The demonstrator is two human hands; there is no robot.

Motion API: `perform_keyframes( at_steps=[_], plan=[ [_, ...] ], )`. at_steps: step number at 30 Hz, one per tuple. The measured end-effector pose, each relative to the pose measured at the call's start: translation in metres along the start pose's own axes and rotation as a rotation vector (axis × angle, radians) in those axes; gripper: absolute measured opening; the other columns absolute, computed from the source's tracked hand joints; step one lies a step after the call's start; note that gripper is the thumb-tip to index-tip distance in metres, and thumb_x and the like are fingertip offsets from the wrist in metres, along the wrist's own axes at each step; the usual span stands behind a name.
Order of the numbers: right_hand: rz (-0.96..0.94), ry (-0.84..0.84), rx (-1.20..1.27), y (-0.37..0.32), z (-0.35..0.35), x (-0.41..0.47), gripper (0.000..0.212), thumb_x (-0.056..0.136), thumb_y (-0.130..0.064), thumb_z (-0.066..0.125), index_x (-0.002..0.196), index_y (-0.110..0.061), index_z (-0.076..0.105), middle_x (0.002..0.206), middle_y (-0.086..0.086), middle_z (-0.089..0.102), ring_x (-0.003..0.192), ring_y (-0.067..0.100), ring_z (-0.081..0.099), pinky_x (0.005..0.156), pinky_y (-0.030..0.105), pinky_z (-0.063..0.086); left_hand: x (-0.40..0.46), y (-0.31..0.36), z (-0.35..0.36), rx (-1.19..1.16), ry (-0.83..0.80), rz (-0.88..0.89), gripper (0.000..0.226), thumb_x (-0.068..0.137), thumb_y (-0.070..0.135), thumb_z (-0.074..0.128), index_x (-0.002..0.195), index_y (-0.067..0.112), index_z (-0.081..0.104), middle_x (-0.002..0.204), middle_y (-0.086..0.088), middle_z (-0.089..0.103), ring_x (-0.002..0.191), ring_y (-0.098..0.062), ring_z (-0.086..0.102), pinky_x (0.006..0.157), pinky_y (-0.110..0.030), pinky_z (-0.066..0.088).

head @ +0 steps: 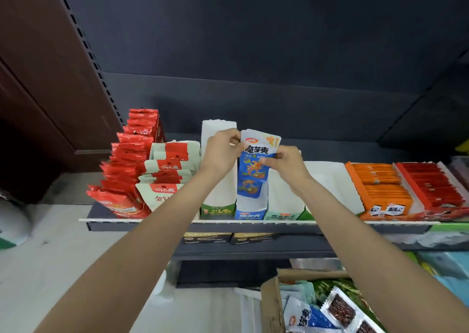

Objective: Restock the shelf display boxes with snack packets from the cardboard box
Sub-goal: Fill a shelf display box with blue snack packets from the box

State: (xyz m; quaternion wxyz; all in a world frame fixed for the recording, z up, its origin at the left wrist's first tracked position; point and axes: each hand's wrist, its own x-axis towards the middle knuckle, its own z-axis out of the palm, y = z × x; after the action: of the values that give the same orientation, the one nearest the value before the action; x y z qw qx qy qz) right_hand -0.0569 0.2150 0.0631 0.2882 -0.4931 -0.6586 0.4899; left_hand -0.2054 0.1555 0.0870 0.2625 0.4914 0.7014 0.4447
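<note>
Together, both hands (pixel 250 155) pinch blue snack packets (pixel 256 160).

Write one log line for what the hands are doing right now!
step: loading | left hand: pinches blue snack packet | right hand: pinches same packet | spot: over blue display box

Centre of frame: blue snack packet (pixel 256 165), large dark characters "魔芋爽" under a small red oval logo, unreadable. Below it, blue display box (pixel 250 214), front lettering blurred. Left: white-and-red packets (pixel 166 166), brush-style white script, not legible. Lower right: blue packet in cardboard box (pixel 305 316), partial characters only.
</note>
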Motion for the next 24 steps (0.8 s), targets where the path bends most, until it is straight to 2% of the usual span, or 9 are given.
perform_keyframes(
  at_steps=[2,3,7,10,13,15,19,22,24],
  plan=[
    [-0.004,0.002,-0.12,0.004,0.004,0.003,0.021,0.081,0.004,0.068,0.102,0.003,0.068,0.103,0.016,0.069,0.089,0.023,0.065,0.082,0.04,0.054,0.002,-0.004,0.0,0.137,-0.034,0.02,0.007,0.091,0.014,0.061,0.094,0.008,0.062,0.096,-0.007,0.067,0.083,-0.014,0.059,0.065,-0.015,0.048],
    [-0.018,0.011,-0.171,0.005,0.006,0.005,0.022,0.079,0.004,0.07,0.101,0.002,0.069,0.101,0.015,0.07,0.089,0.024,0.065,0.083,0.042,0.054,0.002,-0.006,0.001,0.195,-0.047,0.027,0.012,0.091,0.014,0.06,0.101,0.007,0.063,0.096,-0.006,0.066,0.083,-0.013,0.058,0.062,-0.013,0.044],
    [-0.13,0.025,-0.364,0.002,0.012,0.01,0.024,0.08,0.001,0.068,0.101,-0.01,0.062,0.094,0.005,0.067,0.081,0.018,0.06,0.069,0.029,0.05,0.003,-0.01,0.004,0.484,-0.116,0.091,0.022,0.094,0.017,0.055,0.116,0.015,0.06,0.106,-0.009,0.066,0.094,-0.026,0.061,0.077,-0.033,0.05],
    [-0.198,0.045,-0.581,0.003,0.015,0.009,0.016,0.088,-0.009,0.062,0.103,-0.013,0.058,0.095,0.007,0.066,0.084,0.023,0.061,0.066,0.033,0.049,0.004,-0.012,0.008,0.656,-0.15,0.121,0.023,0.096,0.017,0.049,0.118,0.015,0.056,0.11,-0.01,0.064,0.097,-0.029,0.06,0.075,-0.035,0.047],
    [-0.287,0.144,-0.758,0.007,0.017,0.003,0.017,0.092,-0.013,0.058,0.107,-0.01,0.064,0.104,0.008,0.058,0.098,0.022,0.052,0.065,0.028,0.038,0.005,-0.012,0.011,0.754,-0.092,0.22,0.023,0.096,0.015,0.049,0.118,0.012,0.057,0.113,-0.009,0.059,0.102,-0.025,0.055,0.075,-0.033,0.045],
    [-0.293,0.185,-0.776,0.01,0.018,0.0,0.022,0.093,-0.015,0.057,0.113,-0.01,0.064,0.108,0.008,0.055,0.103,0.021,0.049,0.068,0.027,0.037,0.005,-0.013,0.014,0.787,-0.065,0.25,0.024,0.096,0.013,0.048,0.118,0.012,0.057,0.114,-0.009,0.057,0.105,-0.024,0.053,0.076,-0.032,0.044],
    [-0.259,0.092,-0.644,0.012,0.017,-0.003,0.032,0.092,-0.012,0.058,0.124,-0.013,0.057,0.115,0.008,0.053,0.105,0.022,0.054,0.079,0.024,0.042,0.001,-0.013,0.019,0.814,-0.031,0.277,0.028,0.096,0.014,0.047,0.123,0.014,0.054,0.121,-0.008,0.055,0.111,-0.023,0.048,0.084,-0.032,0.04],
    [-0.242,0.045,-0.547,0.01,0.013,-0.015,0.044,0.091,-0.01,0.059,0.133,-0.015,0.047,0.127,0.006,0.045,0.114,0.017,0.051,0.085,0.015,0.036,-0.011,-0.014,0.021,0.779,0.02,0.245,0.032,0.096,0.017,0.047,0.128,0.017,0.051,0.129,-0.005,0.05,0.119,-0.022,0.041,0.09,-0.031,0.034],
    [-0.239,0.054,-0.501,0.01,0.008,-0.027,0.045,0.092,-0.011,0.058,0.135,-0.015,0.046,0.13,0.004,0.043,0.116,0.015,0.048,0.085,0.012,0.034,-0.025,-0.015,0.025,0.752,0.081,0.234,0.033,0.096,0.016,0.049,0.128,0.018,0.052,0.13,-0.004,0.049,0.12,-0.022,0.04,0.091,-0.031,0.033]
  ],
)
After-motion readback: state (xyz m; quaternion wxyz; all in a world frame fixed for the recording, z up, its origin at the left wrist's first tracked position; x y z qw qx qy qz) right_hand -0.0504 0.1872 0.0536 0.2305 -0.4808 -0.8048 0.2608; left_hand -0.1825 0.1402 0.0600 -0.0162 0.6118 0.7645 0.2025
